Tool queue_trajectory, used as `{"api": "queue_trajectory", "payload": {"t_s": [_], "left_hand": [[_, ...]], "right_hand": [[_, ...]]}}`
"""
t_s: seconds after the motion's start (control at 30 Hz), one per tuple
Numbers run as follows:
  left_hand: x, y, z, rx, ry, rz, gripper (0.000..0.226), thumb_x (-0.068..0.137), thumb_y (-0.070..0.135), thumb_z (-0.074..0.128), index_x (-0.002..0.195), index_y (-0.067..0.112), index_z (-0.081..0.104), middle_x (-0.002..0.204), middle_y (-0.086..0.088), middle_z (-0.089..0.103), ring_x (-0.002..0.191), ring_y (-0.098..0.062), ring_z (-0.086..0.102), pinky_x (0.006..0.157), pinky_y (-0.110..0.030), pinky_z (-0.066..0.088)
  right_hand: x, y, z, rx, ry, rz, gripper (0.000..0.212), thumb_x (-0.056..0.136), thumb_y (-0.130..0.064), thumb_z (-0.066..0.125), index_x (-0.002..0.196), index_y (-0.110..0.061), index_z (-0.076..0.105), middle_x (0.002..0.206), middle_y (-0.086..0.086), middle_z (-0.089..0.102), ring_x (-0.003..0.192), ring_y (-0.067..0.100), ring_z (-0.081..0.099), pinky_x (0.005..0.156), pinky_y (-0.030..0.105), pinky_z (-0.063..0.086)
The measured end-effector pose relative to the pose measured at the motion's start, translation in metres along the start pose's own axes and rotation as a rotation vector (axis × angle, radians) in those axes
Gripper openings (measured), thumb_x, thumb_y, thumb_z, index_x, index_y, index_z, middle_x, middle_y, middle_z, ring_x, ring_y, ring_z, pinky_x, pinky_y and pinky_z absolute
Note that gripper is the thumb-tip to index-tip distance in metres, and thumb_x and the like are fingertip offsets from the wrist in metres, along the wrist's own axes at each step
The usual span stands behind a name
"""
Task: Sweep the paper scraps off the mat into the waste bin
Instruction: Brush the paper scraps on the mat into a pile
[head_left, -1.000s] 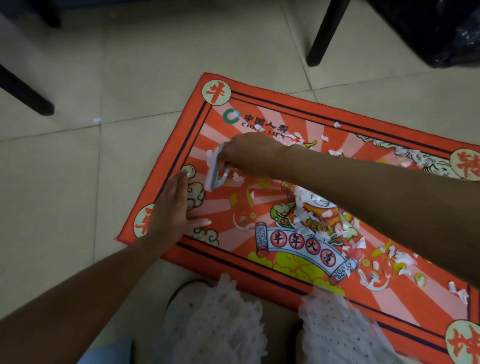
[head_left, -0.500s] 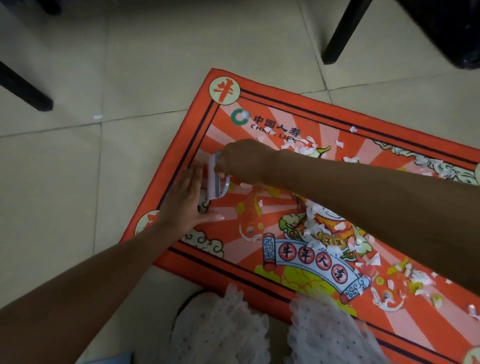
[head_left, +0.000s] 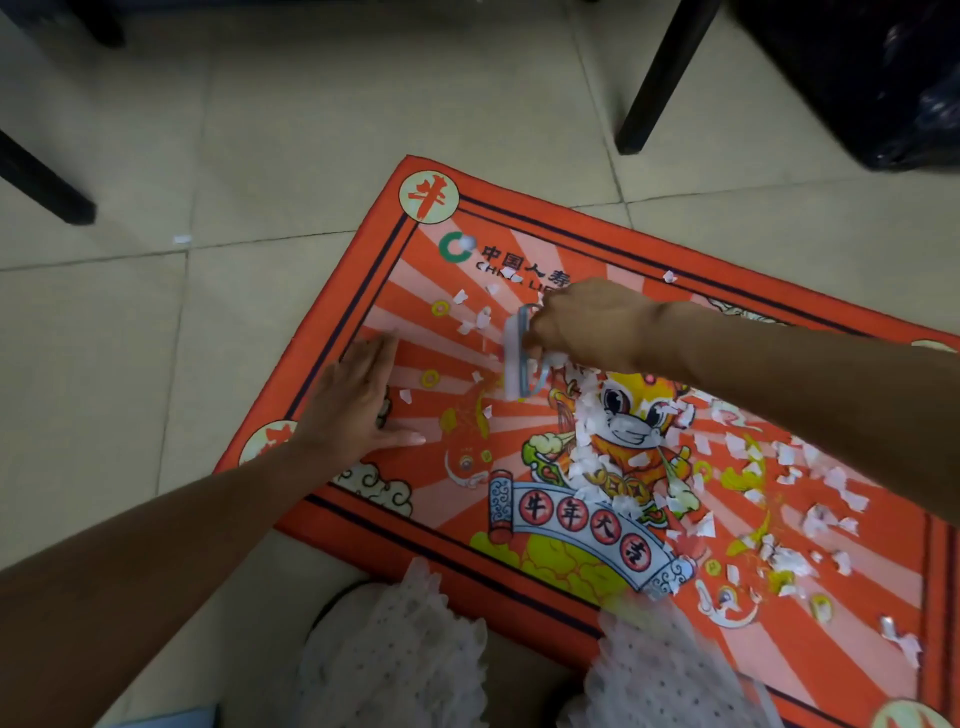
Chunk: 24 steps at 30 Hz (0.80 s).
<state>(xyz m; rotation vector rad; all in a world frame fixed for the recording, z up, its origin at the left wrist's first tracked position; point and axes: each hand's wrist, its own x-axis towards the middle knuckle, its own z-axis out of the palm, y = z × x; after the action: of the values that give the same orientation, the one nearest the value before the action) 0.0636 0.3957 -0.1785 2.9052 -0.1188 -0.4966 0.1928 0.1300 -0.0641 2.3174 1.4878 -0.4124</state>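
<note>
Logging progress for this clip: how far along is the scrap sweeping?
Early. Nothing is visibly binned; the black-bagged waste bin stands apart at top right. In hand: the right hand grips a small brush on the mat, the left hand pressing it flat. Left: paper scraps cover the mat's middle and right.

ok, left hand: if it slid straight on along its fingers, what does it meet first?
The left hand lies flat on the mat, fingers aimed at the far edge. That line looks free of scraps: bare mat, then the dark border stripe and the floor tile. The nearest paper scraps lie to its right.
</note>
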Motion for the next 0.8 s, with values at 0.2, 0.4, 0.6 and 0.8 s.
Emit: {"api": "queue_trajectory", "payload": {"t_s": [0.2,0.4,0.6,0.8], "left_hand": [[0.000,0.005,0.004,-0.034,0.018,-0.029,0.133,0.058,0.089,0.042,0.156,0.012,-0.004,0.163,-0.011,0.009,0.150,-0.031,0.011,0.116,-0.056,0.025],[-0.007,-0.005,0.003,-0.059,0.031,-0.044,0.137,0.053,0.091,0.044,0.156,0.011,0.001,0.162,-0.011,0.012,0.149,-0.031,0.012,0.114,-0.059,0.027],[-0.019,-0.014,0.003,0.059,0.066,-0.046,0.139,0.053,0.099,0.039,0.156,0.020,-0.010,0.164,0.004,-0.013,0.150,-0.023,-0.016,0.120,-0.051,-0.001],[-0.026,-0.021,0.006,0.150,0.098,0.007,0.131,0.059,0.099,0.027,0.157,0.014,0.005,0.165,-0.006,0.001,0.151,-0.032,-0.004,0.117,-0.055,0.003]], "right_hand": [[-0.027,0.018,0.012,0.099,0.082,0.055,0.045,0.090,-0.007,0.053,0.128,-0.032,0.055,0.111,-0.005,0.065,0.096,0.022,0.062,0.061,0.025,0.031],[0.005,-0.013,-0.003,0.231,0.230,0.021,0.032,0.096,-0.014,0.052,0.124,-0.027,0.059,0.109,-0.004,0.066,0.090,0.018,0.061,0.063,0.027,0.040],[0.060,-0.065,-0.009,0.212,0.272,-0.116,0.053,0.093,-0.002,0.049,0.143,-0.021,0.044,0.135,0.001,0.055,0.119,0.025,0.052,0.083,0.033,0.047],[0.068,-0.085,-0.011,0.134,0.229,-0.183,0.052,0.099,-0.006,0.042,0.147,-0.023,0.036,0.135,0.001,0.053,0.121,0.022,0.046,0.069,0.026,0.028]]}}
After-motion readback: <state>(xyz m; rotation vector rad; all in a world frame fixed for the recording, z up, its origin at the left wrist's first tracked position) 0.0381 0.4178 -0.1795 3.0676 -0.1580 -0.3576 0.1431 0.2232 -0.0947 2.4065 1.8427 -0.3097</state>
